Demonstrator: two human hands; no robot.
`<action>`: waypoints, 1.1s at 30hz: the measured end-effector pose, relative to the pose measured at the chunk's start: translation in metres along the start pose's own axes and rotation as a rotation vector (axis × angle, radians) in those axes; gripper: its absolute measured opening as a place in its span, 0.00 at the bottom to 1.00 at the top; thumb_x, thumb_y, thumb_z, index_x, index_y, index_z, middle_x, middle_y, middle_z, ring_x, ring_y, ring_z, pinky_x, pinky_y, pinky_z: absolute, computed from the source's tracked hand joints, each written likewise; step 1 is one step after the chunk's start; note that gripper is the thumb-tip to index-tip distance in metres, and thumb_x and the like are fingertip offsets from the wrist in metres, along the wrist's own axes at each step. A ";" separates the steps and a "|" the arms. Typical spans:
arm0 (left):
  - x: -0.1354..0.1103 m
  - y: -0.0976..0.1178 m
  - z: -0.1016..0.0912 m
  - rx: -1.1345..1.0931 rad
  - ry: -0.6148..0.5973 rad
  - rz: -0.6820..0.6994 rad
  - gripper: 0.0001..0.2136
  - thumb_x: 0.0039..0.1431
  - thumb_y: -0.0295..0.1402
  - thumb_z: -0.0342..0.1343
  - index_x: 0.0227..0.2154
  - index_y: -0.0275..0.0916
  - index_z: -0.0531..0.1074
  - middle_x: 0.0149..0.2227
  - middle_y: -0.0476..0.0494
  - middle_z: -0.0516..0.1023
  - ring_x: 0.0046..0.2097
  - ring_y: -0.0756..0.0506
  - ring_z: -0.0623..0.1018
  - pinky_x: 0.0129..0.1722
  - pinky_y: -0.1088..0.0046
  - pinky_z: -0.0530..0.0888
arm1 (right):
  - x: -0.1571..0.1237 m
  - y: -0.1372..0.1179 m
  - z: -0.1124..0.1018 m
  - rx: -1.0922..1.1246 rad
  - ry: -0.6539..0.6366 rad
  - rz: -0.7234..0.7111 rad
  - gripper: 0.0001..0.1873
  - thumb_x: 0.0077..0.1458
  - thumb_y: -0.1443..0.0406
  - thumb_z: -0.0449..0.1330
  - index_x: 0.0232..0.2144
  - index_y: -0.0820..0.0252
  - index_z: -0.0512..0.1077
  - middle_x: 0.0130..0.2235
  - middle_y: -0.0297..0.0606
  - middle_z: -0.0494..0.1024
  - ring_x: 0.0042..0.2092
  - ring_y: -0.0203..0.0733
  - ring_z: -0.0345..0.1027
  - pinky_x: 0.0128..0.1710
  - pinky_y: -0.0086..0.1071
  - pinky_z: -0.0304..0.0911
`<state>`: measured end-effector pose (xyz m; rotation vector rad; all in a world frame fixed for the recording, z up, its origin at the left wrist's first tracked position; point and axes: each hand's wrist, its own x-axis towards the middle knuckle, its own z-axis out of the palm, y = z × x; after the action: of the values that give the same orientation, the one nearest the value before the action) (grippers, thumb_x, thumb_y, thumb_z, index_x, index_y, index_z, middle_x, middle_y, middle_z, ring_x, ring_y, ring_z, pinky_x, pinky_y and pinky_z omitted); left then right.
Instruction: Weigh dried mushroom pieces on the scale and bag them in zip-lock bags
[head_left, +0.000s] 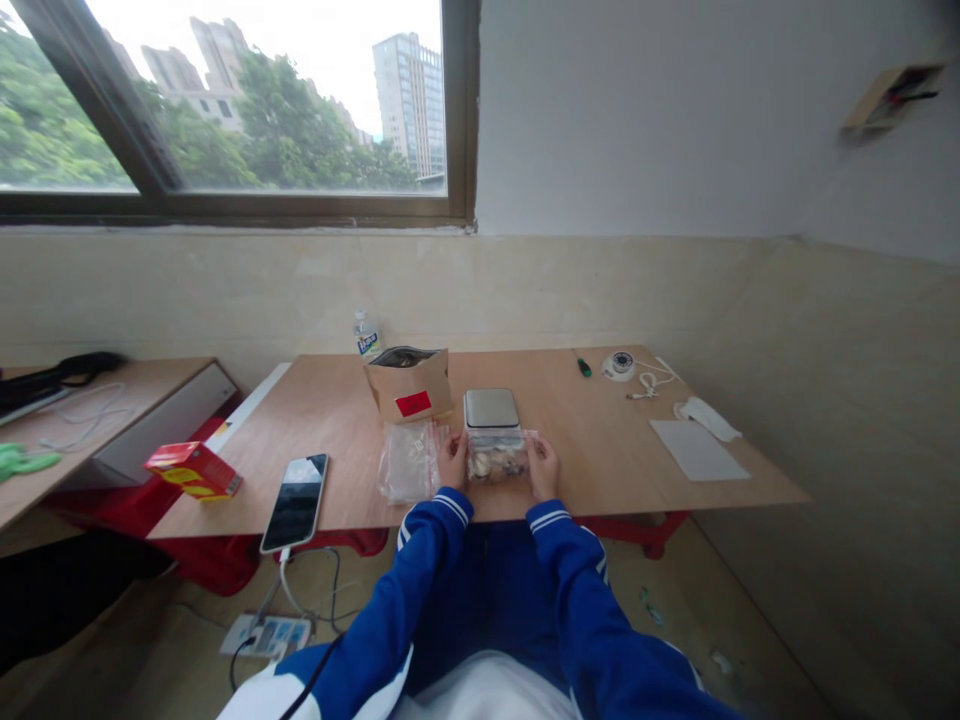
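Observation:
A small clear plastic bag (496, 462) with pale brown pieces inside lies at the near edge of the wooden table (600, 440). My left hand (452, 462) grips its left side and my right hand (543, 468) grips its right side, fingers closed on the plastic. Just behind the bag sits a small silver kitchen scale (490, 408). An open brown paper pouch (409, 384) with a red label stands left of the scale. A pile of empty clear bags (408, 462) lies beside my left hand.
A phone (296, 501) on a cable lies at the table's left front corner, next to a red box (193, 470). A water bottle (366, 336) stands at the back. A tape roll (621, 365), green pen (583, 367), cord and white sheet (697, 449) are on the right.

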<state>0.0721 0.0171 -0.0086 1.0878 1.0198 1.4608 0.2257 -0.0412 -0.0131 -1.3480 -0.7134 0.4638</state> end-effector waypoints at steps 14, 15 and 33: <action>0.006 -0.005 -0.002 -0.071 0.009 -0.049 0.18 0.39 0.43 0.64 0.29 0.35 0.73 0.27 0.44 0.76 0.31 0.48 0.75 0.38 0.69 0.70 | -0.003 -0.010 0.001 0.024 0.004 -0.050 0.20 0.48 0.52 0.58 0.34 0.64 0.74 0.37 0.45 0.79 0.38 0.43 0.71 0.40 0.36 0.65; 0.007 -0.006 -0.003 -0.075 0.006 -0.054 0.18 0.38 0.43 0.64 0.28 0.35 0.73 0.27 0.44 0.76 0.31 0.47 0.75 0.38 0.68 0.70 | -0.003 -0.011 0.001 0.020 0.011 -0.053 0.20 0.48 0.52 0.59 0.34 0.64 0.74 0.37 0.45 0.79 0.38 0.43 0.71 0.40 0.36 0.65; 0.004 -0.004 -0.002 -0.099 -0.034 -0.073 0.16 0.39 0.44 0.64 0.27 0.36 0.72 0.26 0.45 0.76 0.31 0.47 0.76 0.37 0.69 0.71 | -0.001 0.000 0.001 0.004 0.031 -0.046 0.20 0.47 0.51 0.59 0.33 0.62 0.71 0.36 0.44 0.78 0.37 0.43 0.71 0.38 0.35 0.66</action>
<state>0.0703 0.0216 -0.0123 0.9914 0.9444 1.4141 0.2242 -0.0409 -0.0130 -1.3296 -0.7160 0.4066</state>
